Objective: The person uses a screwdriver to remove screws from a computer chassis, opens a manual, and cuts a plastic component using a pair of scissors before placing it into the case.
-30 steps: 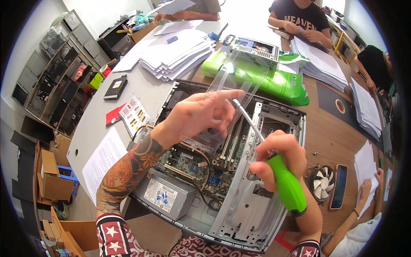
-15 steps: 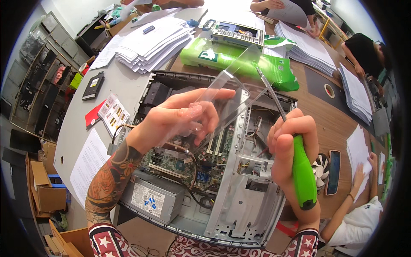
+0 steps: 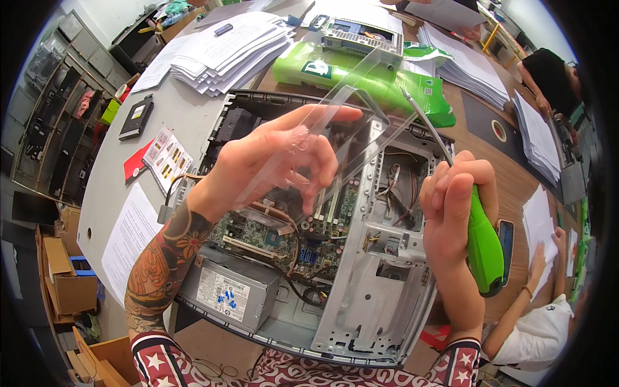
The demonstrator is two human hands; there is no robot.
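Observation:
My left hand [image 3: 271,161] is closed on a clear plastic shell [image 3: 349,95], a thin see-through piece with bent edges, held over the open computer case [image 3: 345,322]. In my right hand [image 3: 454,206] is a screwdriver [image 3: 485,248], its green handle in my palm and its metal shaft pointing up and left. The screwdriver tip is beside the shell, apart from it. Beneath my hands lie the motherboard [image 3: 267,242], with cables across it, and a boxy power supply [image 3: 232,291] with a white label. The shell and my left hand hide part of the board.
Behind the case lie a green plastic package [image 3: 361,79] and a metal drive unit [image 3: 361,40]. Paper stacks [image 3: 235,55] stand at the far left. A black drive [image 3: 137,118] rests at left; a phone [image 3: 507,251] and tape roll [image 3: 498,130] at right. Other people handle papers nearby.
My right hand and the screwdriver have moved right, the handle now covering the fan seen before. My left hand has shifted slightly with the clear shell still in it.

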